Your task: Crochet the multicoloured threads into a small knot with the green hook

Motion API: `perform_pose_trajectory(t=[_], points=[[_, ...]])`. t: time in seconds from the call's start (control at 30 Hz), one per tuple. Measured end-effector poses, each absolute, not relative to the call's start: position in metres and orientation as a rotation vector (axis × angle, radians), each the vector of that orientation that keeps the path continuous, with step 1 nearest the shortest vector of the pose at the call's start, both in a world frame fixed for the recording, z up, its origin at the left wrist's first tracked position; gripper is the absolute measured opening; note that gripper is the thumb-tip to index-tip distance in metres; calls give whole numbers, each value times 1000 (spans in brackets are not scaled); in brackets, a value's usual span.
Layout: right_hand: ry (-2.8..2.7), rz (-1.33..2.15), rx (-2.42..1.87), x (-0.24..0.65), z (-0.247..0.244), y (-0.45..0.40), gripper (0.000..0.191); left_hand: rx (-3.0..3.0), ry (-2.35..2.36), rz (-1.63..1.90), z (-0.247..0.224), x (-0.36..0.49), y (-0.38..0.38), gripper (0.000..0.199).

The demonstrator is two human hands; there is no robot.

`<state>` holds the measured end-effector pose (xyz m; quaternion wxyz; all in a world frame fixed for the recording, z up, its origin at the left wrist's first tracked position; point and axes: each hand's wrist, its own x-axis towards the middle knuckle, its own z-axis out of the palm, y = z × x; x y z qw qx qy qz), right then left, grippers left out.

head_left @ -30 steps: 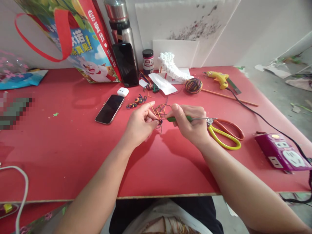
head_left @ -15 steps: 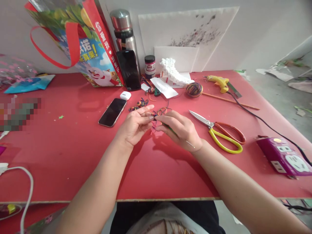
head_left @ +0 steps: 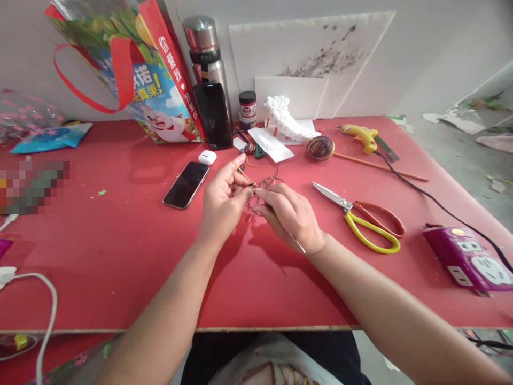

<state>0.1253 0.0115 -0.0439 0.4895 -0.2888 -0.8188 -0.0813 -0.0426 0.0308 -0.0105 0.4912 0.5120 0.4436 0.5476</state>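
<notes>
My left hand [head_left: 226, 200] pinches a small piece of multicoloured yarn crochet [head_left: 253, 185] between thumb and fingers, its index finger raised with a strand running over it. My right hand [head_left: 292, 216] is closed around a crochet hook, whose thin metal shaft [head_left: 297, 244] sticks out below the palm toward the wrist. The hook's working tip meets the yarn at my left fingertips, mostly hidden by the fingers. Loose loops of orange and dark yarn [head_left: 267, 183] lie just beyond my right fingers. A ball of multicoloured yarn [head_left: 320, 147] rests farther back.
Scissors [head_left: 352, 211] lie to the right, near a purple power strip [head_left: 468, 256] and a yellow glue gun [head_left: 363, 137]. A phone [head_left: 186, 184] and a white earbud case [head_left: 207, 157] lie left. A second phone [head_left: 213, 115] leans against a steel flask [head_left: 200, 35] beside a bag [head_left: 156, 101].
My left hand has turned more upright, its index finger lifting and now covering the multicoloured strand behind it. My right hand has shifted slightly left, and the hook's shaft points more steeply downward.
</notes>
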Motion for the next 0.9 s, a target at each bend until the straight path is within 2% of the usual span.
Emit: perform_pose_trajectory(t=[0.4,0.53,0.9], points=[[-1836,168,-683,132,-31,5,10,1523,1103,1318,-19,-49,34,64],[-1788,301,-739,137,-21,4,16,1661,1102,1268,-22,-51,33,67],[-1277,1231,-981,161,-6,17,30,1989,887,1102,-15,-51,27,66]])
